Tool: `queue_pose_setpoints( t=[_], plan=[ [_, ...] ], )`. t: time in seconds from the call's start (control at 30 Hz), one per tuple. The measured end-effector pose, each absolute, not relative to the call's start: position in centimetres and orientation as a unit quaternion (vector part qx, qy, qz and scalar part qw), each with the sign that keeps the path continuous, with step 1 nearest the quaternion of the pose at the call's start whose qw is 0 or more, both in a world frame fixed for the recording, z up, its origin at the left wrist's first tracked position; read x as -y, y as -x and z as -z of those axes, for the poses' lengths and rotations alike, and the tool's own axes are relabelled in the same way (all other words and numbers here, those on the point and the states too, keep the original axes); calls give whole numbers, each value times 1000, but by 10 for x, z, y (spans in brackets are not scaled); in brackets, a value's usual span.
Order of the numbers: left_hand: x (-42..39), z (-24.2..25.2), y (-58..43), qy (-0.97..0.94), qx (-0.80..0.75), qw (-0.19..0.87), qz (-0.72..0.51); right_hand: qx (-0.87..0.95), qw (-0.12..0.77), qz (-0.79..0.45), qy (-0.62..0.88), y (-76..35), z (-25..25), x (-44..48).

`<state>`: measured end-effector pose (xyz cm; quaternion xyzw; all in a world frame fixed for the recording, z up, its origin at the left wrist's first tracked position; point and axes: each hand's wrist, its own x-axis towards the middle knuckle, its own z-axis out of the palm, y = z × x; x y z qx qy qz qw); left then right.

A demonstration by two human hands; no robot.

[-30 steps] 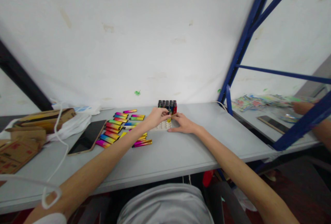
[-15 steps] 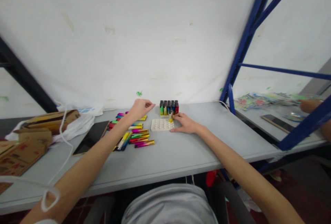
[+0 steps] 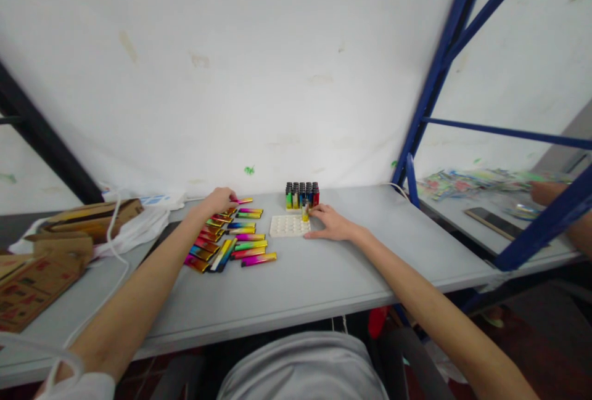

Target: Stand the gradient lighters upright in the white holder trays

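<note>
Several shiny, multicoloured lighters (image 3: pixel 250 244) lie loose on the table. Over the far side of this pile is my left hand (image 3: pixel 218 202), its fingers closed at the end of a pink-and-gold lighter (image 3: pixel 244 201). A white tray (image 3: pixel 285 225) with rows of round holes lies to the right of the pile. At its back right corner stands a yellow lighter (image 3: pixel 304 212). My right hand (image 3: pixel 333 225) rests beside that corner, thumb and fingers apart, fingertips against the yellow lighter. Behind the tray, several lighters with black tops (image 3: pixel 302 193) stand upright in a block.
A phone (image 3: pixel 157 241) lies partly behind my left forearm. Further left are cardboard boxes (image 3: pixel 39 277), white plastic (image 3: pixel 134 230) and a white cable (image 3: pixel 110 227). A blue metal frame (image 3: pixel 435 89) rises at the right. Beyond it, another person's hand (image 3: pixel 548 192) is over colourful packets (image 3: pixel 462 184).
My left hand has moved left from near the standing block to the far side of the loose lighters. My right hand stays by the tray corner. The view has shifted slightly.
</note>
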<state>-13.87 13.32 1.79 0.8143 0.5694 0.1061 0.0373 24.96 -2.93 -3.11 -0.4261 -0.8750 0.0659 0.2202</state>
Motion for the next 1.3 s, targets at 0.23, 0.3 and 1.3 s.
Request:
queue_pose_setpoints(
  t=[0.23,0.3,1.3],
  plan=[
    [-104,-32,127,-758,-520,171,-356,875,226,-65,423,-249,31,30],
    [-89,-40,119,-705,-479,292,-433,875,226,-65,424,-249,31,30],
    [25,-31,49,-492,-320,725,-360,873,222,-80,427,-251,27,34]
  ],
)
